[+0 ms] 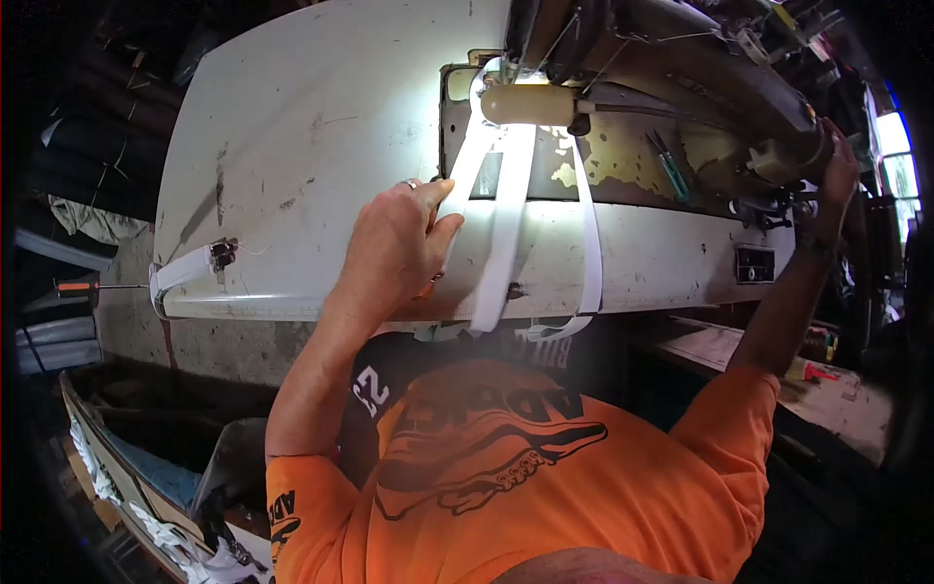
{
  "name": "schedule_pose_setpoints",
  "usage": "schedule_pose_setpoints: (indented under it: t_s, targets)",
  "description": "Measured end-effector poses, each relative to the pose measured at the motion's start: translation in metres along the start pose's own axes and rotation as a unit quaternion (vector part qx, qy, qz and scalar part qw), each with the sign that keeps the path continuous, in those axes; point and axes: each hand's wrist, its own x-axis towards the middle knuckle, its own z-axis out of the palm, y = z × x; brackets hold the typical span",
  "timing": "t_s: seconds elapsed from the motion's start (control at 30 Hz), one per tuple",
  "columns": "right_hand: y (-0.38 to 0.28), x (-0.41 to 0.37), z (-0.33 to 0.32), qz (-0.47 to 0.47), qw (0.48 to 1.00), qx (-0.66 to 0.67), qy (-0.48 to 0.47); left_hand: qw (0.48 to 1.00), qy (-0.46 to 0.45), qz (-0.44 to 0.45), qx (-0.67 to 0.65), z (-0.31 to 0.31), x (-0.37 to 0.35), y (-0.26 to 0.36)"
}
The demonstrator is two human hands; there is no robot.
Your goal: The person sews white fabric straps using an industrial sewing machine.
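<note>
My left hand [389, 238] is closed at the near edge of the white sewing table, thumb and fingers pinching a white strap [467, 170] that runs up under the sewing machine's needle area. A small orange thing [429, 286] shows below the palm; its kind is hidden. Two more lengths of white strap [506, 229] hang over the front edge toward my lap. My right hand [841, 167] is at the right end of the dark sewing machine [691, 78], by its handwheel; its fingers are mostly hidden. A cream cylinder [530, 104] in front of the lit needle area covers the stitching point.
Teal-handled snips or tweezers [669, 167] lie on the machine bed. At the table's left corner, another white strap [185, 273] is looped by a dark clip-like piece [224, 255]. An orange-handled screwdriver [78, 286] sticks out beyond. A wooden-sided bin [126, 453] stands lower left.
</note>
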Motion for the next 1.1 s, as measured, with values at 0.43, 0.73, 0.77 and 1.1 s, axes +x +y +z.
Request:
schedule_pose_setpoints:
  t_s: [0.43, 0.73, 0.77, 1.1]
  targets:
    - [-0.226, -0.364, 0.169, -0.170, 0.951, -0.183, -0.181, 0.999, -0.031, -0.001, -0.017, -0.002, 0.004, 0.005]
    - [-0.189, -0.297, 0.246, -0.160, 0.950, -0.181, -0.199, 0.982, -0.100, 0.013, -0.163, 0.003, 0.007, 0.006]
    - [-0.177, -0.276, 0.257, -0.226, 0.926, -0.206, -0.223, 0.988, -0.098, 0.004, -0.119, -0.008, 0.018, 0.005]
    - [-0.086, -0.165, 0.291, -0.361, 0.875, -0.239, -0.215, 0.957, -0.190, 0.139, -0.169, -0.022, 0.252, -0.037]
